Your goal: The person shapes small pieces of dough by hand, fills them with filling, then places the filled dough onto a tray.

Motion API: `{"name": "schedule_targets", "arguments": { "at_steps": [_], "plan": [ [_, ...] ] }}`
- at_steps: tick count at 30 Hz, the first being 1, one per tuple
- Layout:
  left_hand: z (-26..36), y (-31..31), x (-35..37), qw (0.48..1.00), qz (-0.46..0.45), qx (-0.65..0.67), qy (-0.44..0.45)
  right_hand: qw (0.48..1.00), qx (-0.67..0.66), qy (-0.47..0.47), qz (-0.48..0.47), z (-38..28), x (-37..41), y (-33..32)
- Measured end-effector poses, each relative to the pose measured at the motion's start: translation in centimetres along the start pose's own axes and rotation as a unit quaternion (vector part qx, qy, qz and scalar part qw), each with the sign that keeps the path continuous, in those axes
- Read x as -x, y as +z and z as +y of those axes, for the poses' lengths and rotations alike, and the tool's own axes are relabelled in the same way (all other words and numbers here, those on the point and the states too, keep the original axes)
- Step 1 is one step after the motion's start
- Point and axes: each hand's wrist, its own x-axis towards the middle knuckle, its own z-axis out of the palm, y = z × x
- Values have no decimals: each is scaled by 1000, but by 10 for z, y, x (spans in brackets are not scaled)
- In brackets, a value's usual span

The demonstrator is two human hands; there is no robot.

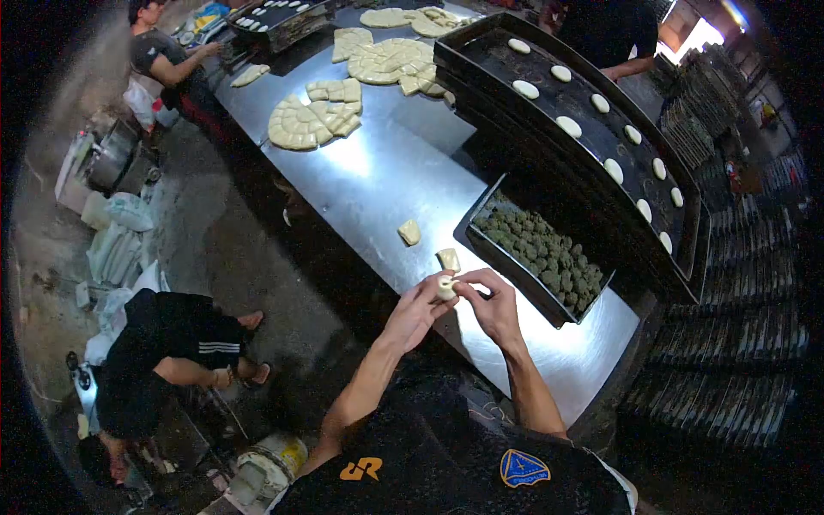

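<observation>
My left hand (pixel 415 314) holds a small pale dough piece (pixel 446 288) with a dark opening in its middle. The fingers of my right hand (pixel 491 305) pinch the dough's right edge. Just beyond my hands, a cut dough piece (pixel 448 259) lies on the metal table (pixel 412 163), and another dough piece (pixel 409 232) sits farther up and left. To the right stands a black tray (pixel 475 244) of dark green filling balls (pixel 541 251). Whether a filling ball is inside the held dough cannot be made out.
A large black baking tray (pixel 584 163) with several white oval pieces rises at the right. Cut dough slabs (pixel 300 122) lie at the table's far end. One person (pixel 163 60) stands far left, another (pixel 163 343) bends lower left, and a third (pixel 631 67) is behind the tray.
</observation>
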Motion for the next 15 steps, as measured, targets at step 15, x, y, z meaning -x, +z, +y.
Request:
{"name": "schedule_targets", "arguments": {
  "at_steps": [15],
  "plan": [
    [-14,2,-66,985,-83,-144,39,993,38,-41,101,-15,-17,-15]
  ]
}}
